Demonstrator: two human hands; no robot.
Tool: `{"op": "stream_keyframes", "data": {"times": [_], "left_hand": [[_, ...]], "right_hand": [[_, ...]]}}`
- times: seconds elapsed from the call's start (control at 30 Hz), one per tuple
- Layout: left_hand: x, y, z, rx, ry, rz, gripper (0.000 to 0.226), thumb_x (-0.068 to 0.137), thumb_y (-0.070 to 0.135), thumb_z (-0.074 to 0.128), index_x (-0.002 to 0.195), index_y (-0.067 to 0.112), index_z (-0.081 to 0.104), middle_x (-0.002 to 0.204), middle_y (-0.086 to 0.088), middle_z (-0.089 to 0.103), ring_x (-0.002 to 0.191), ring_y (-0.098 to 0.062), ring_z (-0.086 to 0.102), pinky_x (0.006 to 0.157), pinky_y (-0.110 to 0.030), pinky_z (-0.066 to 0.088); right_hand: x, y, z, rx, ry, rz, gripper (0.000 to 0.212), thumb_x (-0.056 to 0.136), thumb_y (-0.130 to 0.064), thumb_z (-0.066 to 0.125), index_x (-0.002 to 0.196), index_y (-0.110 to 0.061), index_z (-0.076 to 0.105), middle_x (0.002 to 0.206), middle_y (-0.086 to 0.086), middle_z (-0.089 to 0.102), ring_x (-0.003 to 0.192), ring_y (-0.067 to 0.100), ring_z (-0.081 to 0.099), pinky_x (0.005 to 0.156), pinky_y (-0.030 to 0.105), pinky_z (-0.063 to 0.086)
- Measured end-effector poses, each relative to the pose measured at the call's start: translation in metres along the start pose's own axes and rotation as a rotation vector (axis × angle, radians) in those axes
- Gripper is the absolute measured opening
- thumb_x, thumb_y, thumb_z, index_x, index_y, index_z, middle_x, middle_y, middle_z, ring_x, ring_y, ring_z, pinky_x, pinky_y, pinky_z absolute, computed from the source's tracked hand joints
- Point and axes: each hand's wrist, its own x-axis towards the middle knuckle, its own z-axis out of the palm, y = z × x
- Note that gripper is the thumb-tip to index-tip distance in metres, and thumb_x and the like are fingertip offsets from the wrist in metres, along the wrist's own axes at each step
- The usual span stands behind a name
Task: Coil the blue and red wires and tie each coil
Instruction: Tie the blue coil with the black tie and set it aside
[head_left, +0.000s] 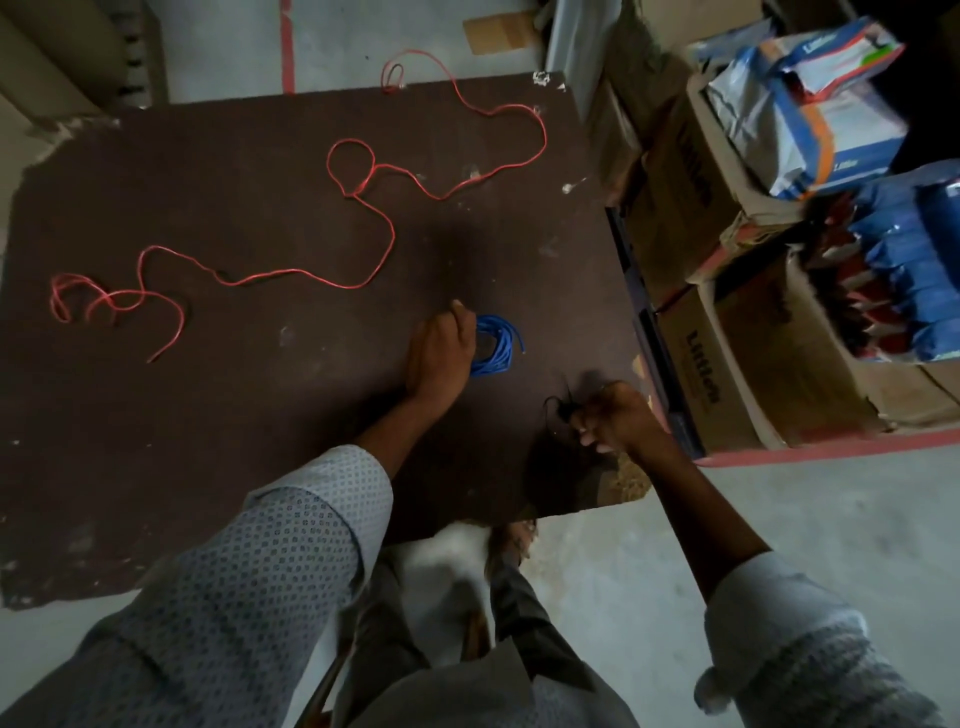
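Observation:
A blue wire (497, 345) lies wound into a small coil on the dark brown board (260, 395). My left hand (439, 353) grips the coil's left side. My right hand (610, 415) is curled round thin black ties (558, 408) near the board's right edge, a little right of and nearer than the coil. The red wire (363, 171) lies loose and uncoiled across the far and left parts of the board, with a loop in the middle and a tangle at the left end (93, 299).
Cardboard boxes (727, 332) with blue and red packets stand along the board's right side. A white and blue bag (810, 104) sits on the far boxes. Grey floor (779, 509) surrounds the board; my legs and feet are below its near edge.

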Motion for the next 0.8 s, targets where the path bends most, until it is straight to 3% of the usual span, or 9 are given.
{"op": "stream_keyframes", "data": {"times": [0.1, 0.2, 0.27, 0.33, 0.47, 0.57, 0.7, 0.8], "left_hand": [[0.0, -0.002, 0.001, 0.007, 0.099, -0.024, 0.074, 0.098, 0.045, 0.019, 0.073, -0.007, 0.065, 0.075, -0.027, 0.068, 0.075, -0.041, 0.066, 0.068, -0.046, 0.048], [0.001, -0.004, -0.009, 0.018, 0.082, -0.041, 0.063, 0.105, 0.035, 0.029, 0.072, -0.006, 0.064, 0.074, -0.026, 0.068, 0.075, -0.042, 0.066, 0.066, -0.045, 0.046], [0.001, -0.006, -0.017, -0.003, 0.08, -0.027, 0.072, 0.1, 0.045, 0.019, 0.07, -0.005, 0.062, 0.071, -0.024, 0.067, 0.071, -0.04, 0.065, 0.065, -0.048, 0.048], [0.001, -0.006, -0.027, -0.023, 0.095, -0.024, 0.079, 0.093, 0.051, 0.012, 0.07, -0.005, 0.063, 0.07, -0.025, 0.067, 0.069, -0.04, 0.064, 0.064, -0.05, 0.049], [0.004, -0.005, -0.049, 0.026, 0.206, -0.006, 0.067, 0.099, 0.038, 0.026, 0.07, -0.01, 0.064, 0.074, -0.032, 0.067, 0.071, -0.048, 0.065, 0.062, -0.048, 0.047], [0.006, -0.008, -0.063, 0.04, 0.276, 0.013, 0.067, 0.098, 0.037, 0.026, 0.065, -0.009, 0.061, 0.067, -0.032, 0.065, 0.062, -0.048, 0.064, 0.054, -0.046, 0.048], [0.007, -0.009, -0.084, 0.051, 0.339, 0.058, 0.06, 0.097, 0.033, 0.029, 0.063, -0.007, 0.059, 0.061, -0.03, 0.062, 0.054, -0.046, 0.062, 0.048, -0.042, 0.045], [0.01, -0.012, -0.095, 0.073, 0.365, 0.051, 0.057, 0.099, 0.028, 0.034, 0.061, -0.007, 0.059, 0.06, -0.03, 0.062, 0.054, -0.046, 0.061, 0.046, -0.042, 0.045]], "right_hand": [[-0.008, -0.008, -0.011, 0.155, -0.017, -0.002, 0.019, 0.094, 0.001, 0.061, 0.078, -0.008, 0.061, 0.104, 0.035, 0.069, 0.06, 0.024, 0.063, 0.058, 0.032, 0.055], [-0.013, -0.023, -0.02, 0.259, -0.038, -0.035, 0.011, 0.093, -0.001, 0.066, 0.09, -0.009, 0.073, 0.097, 0.019, 0.075, 0.072, 0.022, 0.07, 0.063, 0.027, 0.06], [-0.02, -0.037, -0.024, 0.319, -0.03, -0.11, 0.012, 0.093, -0.005, 0.066, 0.099, -0.009, 0.076, 0.09, 0.011, 0.076, 0.08, 0.024, 0.072, 0.069, 0.028, 0.061], [-0.032, -0.056, -0.027, 0.367, -0.039, -0.176, 0.014, 0.096, -0.007, 0.063, 0.102, -0.007, 0.075, 0.086, 0.011, 0.075, 0.08, 0.022, 0.073, 0.072, 0.031, 0.063], [-0.048, -0.092, -0.03, 0.362, -0.033, -0.262, 0.017, 0.097, 0.001, 0.058, 0.106, -0.005, 0.071, 0.089, 0.013, 0.072, 0.08, 0.021, 0.07, 0.07, 0.028, 0.062], [-0.052, -0.108, -0.029, 0.339, -0.016, -0.29, 0.019, 0.095, 0.005, 0.059, 0.105, -0.003, 0.072, 0.087, 0.012, 0.072, 0.078, 0.02, 0.069, 0.072, 0.028, 0.061], [-0.059, -0.122, -0.026, 0.398, 0.023, -0.31, 0.017, 0.094, 0.008, 0.058, 0.105, 0.003, 0.07, 0.079, 0.013, 0.068, 0.07, 0.019, 0.066, 0.063, 0.022, 0.06], [-0.068, -0.135, -0.026, 0.378, 0.012, -0.362, 0.015, 0.097, -0.001, 0.059, 0.108, -0.002, 0.068, 0.08, 0.01, 0.068, 0.064, 0.013, 0.066, 0.051, 0.022, 0.056]]}}
